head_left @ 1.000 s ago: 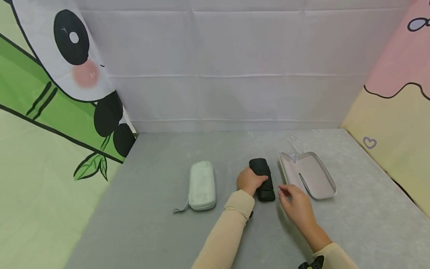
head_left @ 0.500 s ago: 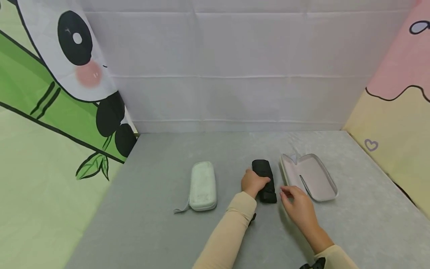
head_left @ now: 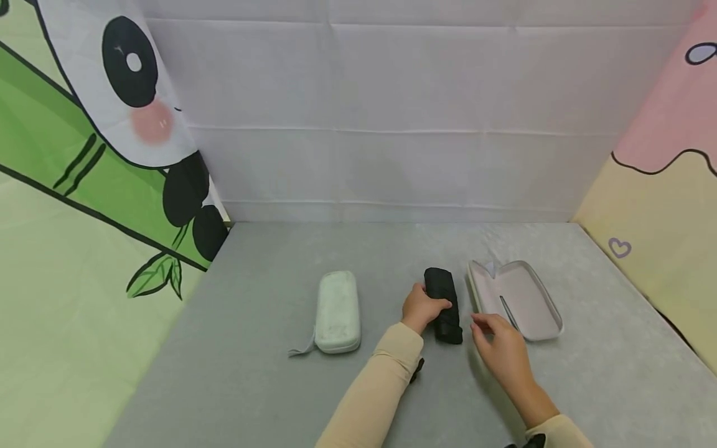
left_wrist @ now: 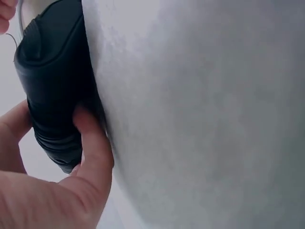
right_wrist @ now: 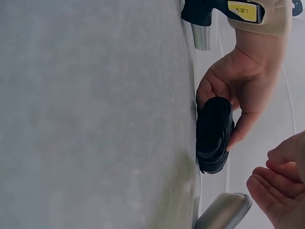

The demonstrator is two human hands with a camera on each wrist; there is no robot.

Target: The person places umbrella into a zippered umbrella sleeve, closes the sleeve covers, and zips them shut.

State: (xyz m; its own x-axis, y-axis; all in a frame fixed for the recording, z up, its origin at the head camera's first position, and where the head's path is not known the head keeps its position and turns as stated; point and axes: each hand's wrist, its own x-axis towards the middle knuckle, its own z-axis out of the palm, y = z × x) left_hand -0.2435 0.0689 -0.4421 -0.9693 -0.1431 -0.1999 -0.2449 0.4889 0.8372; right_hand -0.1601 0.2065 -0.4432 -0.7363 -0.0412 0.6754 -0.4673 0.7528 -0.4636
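A black, oblong bundle that looks like a folded compact umbrella (head_left: pixel 449 322) lies on the grey table in the head view. My left hand (head_left: pixel 424 309) grips it from the left side. In the left wrist view, thumb and fingers stand on opposite sides of the umbrella (left_wrist: pixel 55 90). Just right of it hovers my right hand (head_left: pixel 506 354), fingers loosely bent, nothing visible in them. Past that hand lies an opened pale zip case (head_left: pixel 529 298), partly hidden by the fingers. The right wrist view shows the umbrella (right_wrist: pixel 212 136) end-on in the left hand.
A closed pale green zip case (head_left: pixel 338 311) with a wrist strap (head_left: pixel 303 350) lies left of the left hand. The grey table (head_left: pixel 252 386) meets a white cloth backdrop (head_left: pixel 392 112) behind, with printed cloths at both sides.
The left hand and the umbrella have shifted slightly to the right, and the umbrella has turned a little. The right hand has barely moved. The head view has drifted slightly.
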